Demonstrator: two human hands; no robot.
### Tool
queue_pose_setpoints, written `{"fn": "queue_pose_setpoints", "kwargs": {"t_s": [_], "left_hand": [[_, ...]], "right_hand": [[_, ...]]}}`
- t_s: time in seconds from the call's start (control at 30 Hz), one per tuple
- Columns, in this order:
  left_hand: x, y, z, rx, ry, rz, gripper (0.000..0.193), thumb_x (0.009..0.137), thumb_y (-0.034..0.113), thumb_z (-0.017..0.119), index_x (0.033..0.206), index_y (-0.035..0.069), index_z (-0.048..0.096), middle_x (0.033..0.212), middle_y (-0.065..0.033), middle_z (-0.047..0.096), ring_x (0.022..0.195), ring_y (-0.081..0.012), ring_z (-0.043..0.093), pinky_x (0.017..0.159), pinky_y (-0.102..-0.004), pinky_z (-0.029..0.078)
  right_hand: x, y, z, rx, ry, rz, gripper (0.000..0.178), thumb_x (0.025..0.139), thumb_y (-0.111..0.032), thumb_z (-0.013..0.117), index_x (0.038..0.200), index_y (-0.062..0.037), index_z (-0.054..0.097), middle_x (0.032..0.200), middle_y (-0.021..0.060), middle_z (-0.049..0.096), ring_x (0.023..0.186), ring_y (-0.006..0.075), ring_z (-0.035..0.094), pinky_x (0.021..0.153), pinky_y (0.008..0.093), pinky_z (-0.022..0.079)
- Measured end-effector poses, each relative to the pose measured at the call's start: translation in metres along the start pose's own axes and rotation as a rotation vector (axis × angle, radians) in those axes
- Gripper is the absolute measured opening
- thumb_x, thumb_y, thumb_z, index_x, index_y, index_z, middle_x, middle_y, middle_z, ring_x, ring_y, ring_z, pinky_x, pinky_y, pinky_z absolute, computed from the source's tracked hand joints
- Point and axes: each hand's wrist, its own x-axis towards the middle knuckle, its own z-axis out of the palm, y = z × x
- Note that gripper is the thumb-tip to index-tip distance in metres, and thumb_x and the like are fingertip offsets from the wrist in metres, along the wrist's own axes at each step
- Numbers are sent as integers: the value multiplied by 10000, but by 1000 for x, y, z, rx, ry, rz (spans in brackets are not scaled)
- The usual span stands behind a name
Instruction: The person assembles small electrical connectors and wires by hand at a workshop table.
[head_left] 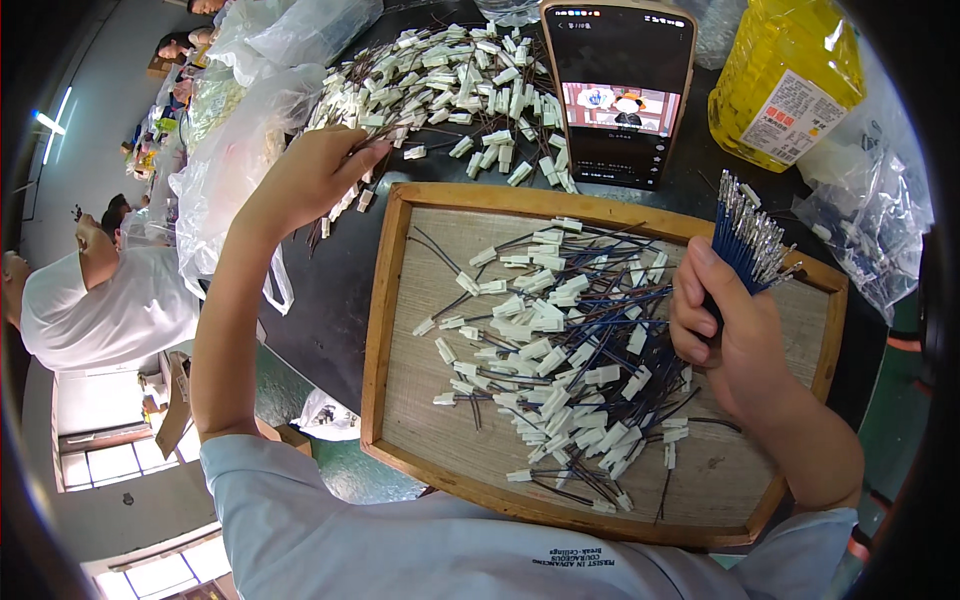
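My left hand (318, 172) at the connector pile (470, 85); my right hand (735, 325) round a blue wire bundle (748, 232).
Left: near-pinch, catch unclear, pile just beyond and rightward. Right: tight fist, bundle's long axis pointing away by the tray's (376, 330) far-right corner.

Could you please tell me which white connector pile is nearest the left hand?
The far pile, on the table left of the phone; the left hand is at its edge. The other pile lies in the tray.

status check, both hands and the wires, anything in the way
Right hand gripping blue wire bundle. Left hand at edge of connector pile. Phone standing beyond tray.
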Motion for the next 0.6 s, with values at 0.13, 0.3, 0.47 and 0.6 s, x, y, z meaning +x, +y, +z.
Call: {"fn": "queue_pose_setpoints", "kwargs": {"t_s": [0.13, 0.3, 0.47, 0.6], "left_hand": [[-8, -9, -3, -231, 20, -84, 339, 923, 270, 493, 745, -12, 552, 561, -101, 529, 484, -200, 513, 520, -336, 411], [-17, -3, -18, -476, -357, -361, 367, 916, 288, 504, 685, 7, 562, 564, -25, 532, 445, -86, 483, 412, -254, 387], [-24, -10, -20, -428, -473, -419, 402, 909, 296, 502, 611, 27, 506, 521, -15, 506, 395, -66, 459, 350, -226, 345], [-27, -1, -20, -616, -567, -573, 409, 918, 282, 485, 581, 51, 458, 489, -13, 480, 380, -59, 447, 330, -213, 331]], "right_hand": [[0, -1, 0, -1, -10, 3, 333, 928, -326, 494, 689, -100, 440, 515, -43, 330, 419, 57, 312, 399, 198, 237], [-1, -1, 0, 5, -8, 1, 332, 929, -327, 492, 690, -103, 441, 515, -45, 331, 422, 55, 315, 400, 196, 238], [-1, -2, -1, -53, -36, 11, 325, 955, -330, 430, 716, -111, 402, 529, -33, 330, 426, 68, 328, 401, 191, 256], [0, -1, 0, -6, -16, 6, 331, 931, -326, 489, 692, -101, 444, 519, -44, 336, 424, 55, 315, 401, 194, 240]]}}
